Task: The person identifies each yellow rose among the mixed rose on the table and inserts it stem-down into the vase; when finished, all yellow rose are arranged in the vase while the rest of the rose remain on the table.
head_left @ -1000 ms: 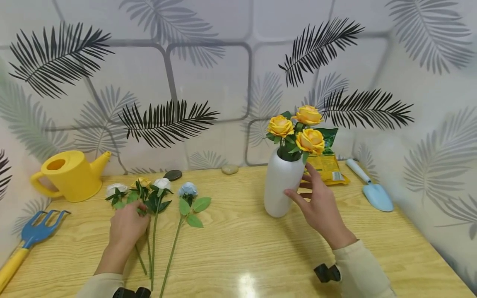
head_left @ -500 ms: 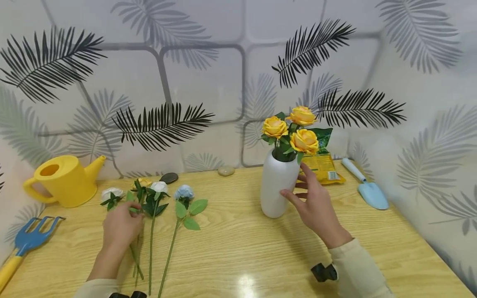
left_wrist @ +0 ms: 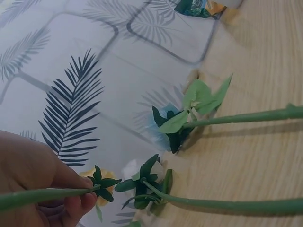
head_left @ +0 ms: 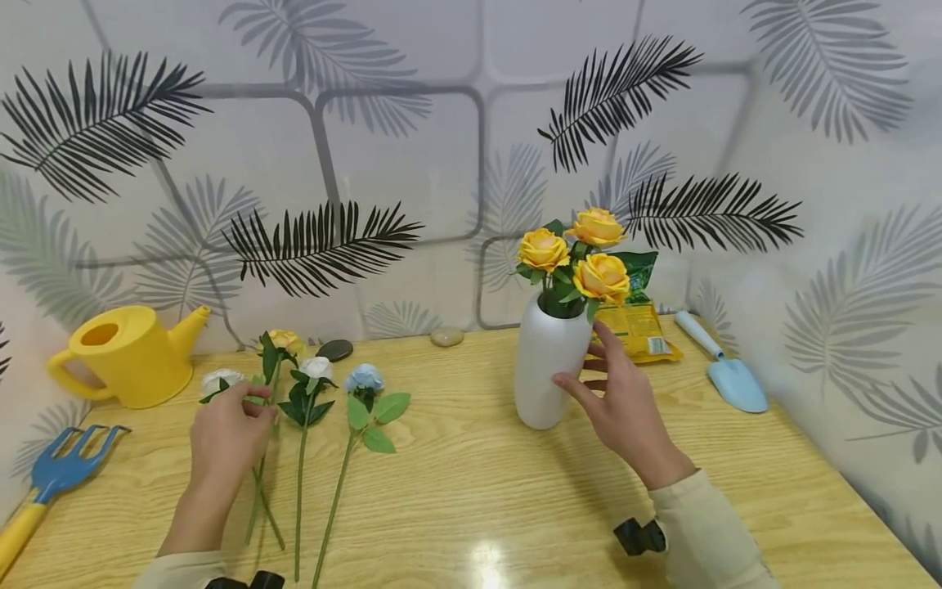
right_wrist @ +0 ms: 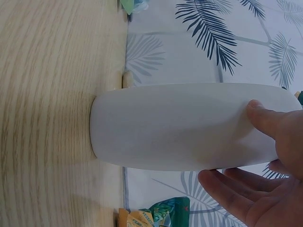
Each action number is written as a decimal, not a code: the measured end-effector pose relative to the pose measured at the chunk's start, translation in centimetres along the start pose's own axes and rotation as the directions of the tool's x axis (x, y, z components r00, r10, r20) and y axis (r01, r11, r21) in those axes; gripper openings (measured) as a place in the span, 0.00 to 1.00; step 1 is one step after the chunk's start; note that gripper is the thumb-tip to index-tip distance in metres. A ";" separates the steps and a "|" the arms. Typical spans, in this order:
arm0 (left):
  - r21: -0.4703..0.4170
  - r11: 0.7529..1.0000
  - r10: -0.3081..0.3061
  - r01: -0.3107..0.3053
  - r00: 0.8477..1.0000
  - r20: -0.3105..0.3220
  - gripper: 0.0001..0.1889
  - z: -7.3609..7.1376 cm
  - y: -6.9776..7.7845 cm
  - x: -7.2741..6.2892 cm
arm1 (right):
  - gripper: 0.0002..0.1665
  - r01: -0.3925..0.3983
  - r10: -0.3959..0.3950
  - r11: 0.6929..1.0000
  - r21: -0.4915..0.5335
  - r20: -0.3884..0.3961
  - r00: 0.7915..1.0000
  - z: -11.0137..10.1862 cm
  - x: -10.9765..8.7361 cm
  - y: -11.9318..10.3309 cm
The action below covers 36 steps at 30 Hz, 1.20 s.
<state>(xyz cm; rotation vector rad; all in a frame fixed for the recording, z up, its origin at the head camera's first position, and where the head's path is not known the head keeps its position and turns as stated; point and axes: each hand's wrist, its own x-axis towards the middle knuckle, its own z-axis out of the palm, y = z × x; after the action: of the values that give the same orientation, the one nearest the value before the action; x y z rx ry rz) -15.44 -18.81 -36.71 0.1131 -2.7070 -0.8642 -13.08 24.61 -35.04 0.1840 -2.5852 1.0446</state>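
My left hand (head_left: 230,433) pinches the stem of a yellow rose (head_left: 285,340) just below its bloom. In the left wrist view the thumb and forefinger meet on that green stem, right under the leaves. A white rose (head_left: 221,379) lies partly hidden behind this hand. To its right lie another white rose (head_left: 316,368) and a light blue rose (head_left: 364,378), stems toward me. My right hand (head_left: 625,409) holds the side of an upright white vase (head_left: 545,376), thumb on the near side, fingers behind. Several yellow roses (head_left: 602,278) stand in the vase.
A yellow watering can (head_left: 132,364) and a blue hand fork (head_left: 66,470) are at the left. Two stones, one dark (head_left: 334,350) and one pale (head_left: 446,337), lie by the wall. A yellow-green packet (head_left: 639,331) and a light blue trowel (head_left: 736,384) are at the right.
The left hand has shifted slightly left and lifted the yellow rose, whose bloom now stands higher above the others. The right hand stays on the vase. The head view has turned a little.
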 end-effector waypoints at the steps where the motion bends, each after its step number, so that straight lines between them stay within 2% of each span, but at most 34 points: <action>1: 0.000 1.000 0.000 0.000 1.000 -0.006 0.11 -0.1 0.1 0.0 | 0.51 0.003 -0.003 1.000 -0.001 -0.002 1.000 0.0 0.0 0.0; 5: -0.006 1.000 0.006 -0.007 1.000 -0.026 0.11 -0.4 0.7 0.0 | 0.51 0.004 -0.004 1.000 -0.003 -0.002 1.000 0.0 0.0 0.0; 8: -0.027 1.000 0.014 -0.015 0.999 -0.041 0.12 -0.6 1.7 -0.1 | 0.51 0.001 -0.001 1.000 -0.001 0.000 1.000 -0.1 0.0 0.1; 16: -0.137 0.987 0.074 -0.085 0.994 -0.084 0.11 -0.4 6.2 -0.2 | 0.51 0.005 -0.005 1.000 -0.002 -0.004 1.000 -0.3 -0.1 0.1; 24: -0.189 0.970 0.142 -0.153 0.987 -0.071 0.10 0.5 10.0 0.3 | 0.51 -0.009 0.009 1.000 0.014 0.006 1.000 -0.1 0.0 0.1; 31: -0.284 0.932 0.200 -0.227 0.972 -0.122 0.09 1.7 12.6 0.7 | 0.51 -0.026 0.026 0.999 0.019 0.014 1.000 -0.1 0.1 0.0; 36: -0.409 0.886 0.190 -0.218 0.976 -0.108 0.10 2.7 14.7 0.8 | 0.51 -0.029 0.028 1.000 0.011 0.016 0.999 -0.2 0.0 0.1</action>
<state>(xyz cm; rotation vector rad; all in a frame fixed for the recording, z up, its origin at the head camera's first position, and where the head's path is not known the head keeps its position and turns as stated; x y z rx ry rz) -16.81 -5.43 -30.10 -0.2297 -2.3533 -1.3218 -13.03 24.79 -34.96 0.1593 -2.6034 1.0727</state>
